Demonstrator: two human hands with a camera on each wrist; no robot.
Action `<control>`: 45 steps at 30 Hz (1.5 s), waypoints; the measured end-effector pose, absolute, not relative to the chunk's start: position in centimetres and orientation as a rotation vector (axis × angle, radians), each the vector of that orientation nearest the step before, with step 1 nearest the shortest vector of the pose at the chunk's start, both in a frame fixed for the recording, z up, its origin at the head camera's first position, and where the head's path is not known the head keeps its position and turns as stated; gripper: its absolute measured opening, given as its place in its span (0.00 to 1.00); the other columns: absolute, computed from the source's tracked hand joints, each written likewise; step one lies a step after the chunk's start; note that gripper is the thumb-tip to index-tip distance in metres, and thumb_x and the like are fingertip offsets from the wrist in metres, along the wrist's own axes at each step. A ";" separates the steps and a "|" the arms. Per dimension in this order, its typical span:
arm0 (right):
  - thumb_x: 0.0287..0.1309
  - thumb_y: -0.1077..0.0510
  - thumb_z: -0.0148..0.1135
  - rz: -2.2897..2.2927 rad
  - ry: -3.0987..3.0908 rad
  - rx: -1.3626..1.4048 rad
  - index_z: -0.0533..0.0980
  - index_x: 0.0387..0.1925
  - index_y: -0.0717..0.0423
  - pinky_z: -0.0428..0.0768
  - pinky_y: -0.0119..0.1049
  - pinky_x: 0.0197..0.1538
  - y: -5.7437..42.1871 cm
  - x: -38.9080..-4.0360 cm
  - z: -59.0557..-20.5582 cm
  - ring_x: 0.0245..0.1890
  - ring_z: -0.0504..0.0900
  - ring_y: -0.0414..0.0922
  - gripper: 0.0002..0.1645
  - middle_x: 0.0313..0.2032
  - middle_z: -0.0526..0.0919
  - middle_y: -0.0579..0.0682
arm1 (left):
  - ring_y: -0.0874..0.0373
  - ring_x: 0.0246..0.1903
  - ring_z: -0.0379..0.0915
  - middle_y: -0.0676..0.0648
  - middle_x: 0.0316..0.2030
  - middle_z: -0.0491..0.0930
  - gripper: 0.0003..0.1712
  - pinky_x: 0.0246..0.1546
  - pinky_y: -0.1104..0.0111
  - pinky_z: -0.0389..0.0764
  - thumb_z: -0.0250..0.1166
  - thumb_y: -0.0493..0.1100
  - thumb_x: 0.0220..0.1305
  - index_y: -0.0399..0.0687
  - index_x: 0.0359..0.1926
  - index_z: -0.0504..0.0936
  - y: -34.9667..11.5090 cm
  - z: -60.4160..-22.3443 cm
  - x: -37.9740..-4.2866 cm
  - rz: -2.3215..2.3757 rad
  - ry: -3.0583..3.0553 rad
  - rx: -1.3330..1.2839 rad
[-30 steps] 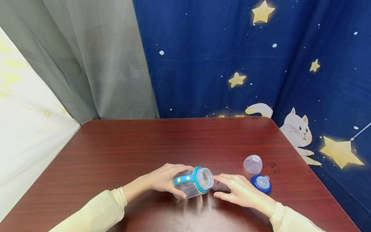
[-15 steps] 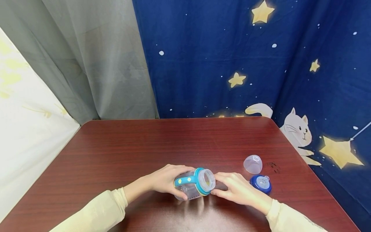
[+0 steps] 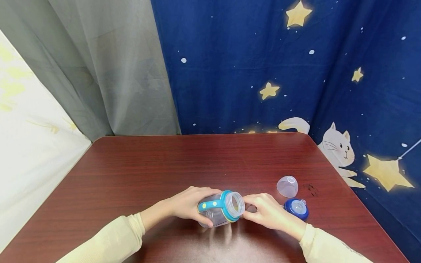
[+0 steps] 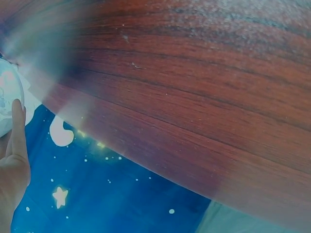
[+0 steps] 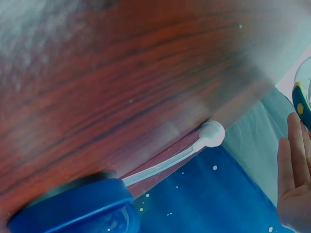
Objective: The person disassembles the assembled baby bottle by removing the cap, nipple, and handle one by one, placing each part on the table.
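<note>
A clear baby bottle [image 3: 215, 219] with a turquoise handle ring lies tilted low over the table, its bare threaded mouth towards the right. My left hand [image 3: 189, 204] grips its body from the left. At the mouth, the thumb and fingers of my right hand [image 3: 268, 212] pinch the rim side; their exact contact is partly hidden. In the right wrist view, straight fingers meet the bottle's ring [image 5: 302, 107]. Beside my right wrist lies the blue nipple lid [image 3: 296, 209], nipple up. From it runs a clear straw [image 5: 163, 167] with a white ball [image 5: 212, 133] at the end.
Behind the lid sits a translucent dome cap [image 3: 287, 186] on the dark red wooden table [image 3: 158, 164]. Small dark marks [image 3: 310, 189] show to the cap's right. Grey and blue star-patterned curtains [image 3: 236, 73] hang past the back edge.
My right hand has moved left to the bottle's mouth, and its thumb and fingers have drawn together there. The bottle has shifted slightly right in my left hand. Lid and cap stay put.
</note>
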State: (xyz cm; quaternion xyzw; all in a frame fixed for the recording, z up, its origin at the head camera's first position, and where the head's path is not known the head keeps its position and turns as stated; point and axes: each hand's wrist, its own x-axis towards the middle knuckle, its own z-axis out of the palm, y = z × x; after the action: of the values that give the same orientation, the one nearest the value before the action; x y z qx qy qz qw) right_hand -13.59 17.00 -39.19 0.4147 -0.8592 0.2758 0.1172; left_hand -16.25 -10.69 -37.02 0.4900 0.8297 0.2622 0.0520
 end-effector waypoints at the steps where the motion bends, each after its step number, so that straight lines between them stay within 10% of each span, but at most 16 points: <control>1: 0.44 0.58 0.69 0.810 -2.512 1.210 0.80 0.37 0.49 0.76 0.29 0.32 17.0 -13.6 -39.2 0.30 0.78 0.31 0.13 0.33 0.82 0.39 | 0.70 0.41 0.70 0.61 0.45 0.74 0.46 0.40 0.75 0.72 0.69 0.66 0.42 0.54 0.61 0.66 -10.7 -37.0 -16.2 0.796 2.525 1.492; 45: 0.47 0.63 0.66 0.992 -2.323 1.287 0.80 0.38 0.52 0.77 0.28 0.30 18.0 -13.6 -39.3 0.31 0.80 0.33 0.13 0.32 0.83 0.42 | 0.70 0.44 0.70 0.61 0.48 0.74 0.46 0.42 0.72 0.72 0.68 0.66 0.43 0.56 0.62 0.65 -10.8 -37.6 -16.3 0.807 2.515 1.484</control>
State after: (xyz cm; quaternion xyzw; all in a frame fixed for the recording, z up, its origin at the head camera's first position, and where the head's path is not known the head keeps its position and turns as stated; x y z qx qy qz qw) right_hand -13.64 18.04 -39.30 0.4487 -0.8097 0.3458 0.1529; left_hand -16.32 -10.84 -37.55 0.4892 0.8288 0.2659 0.0560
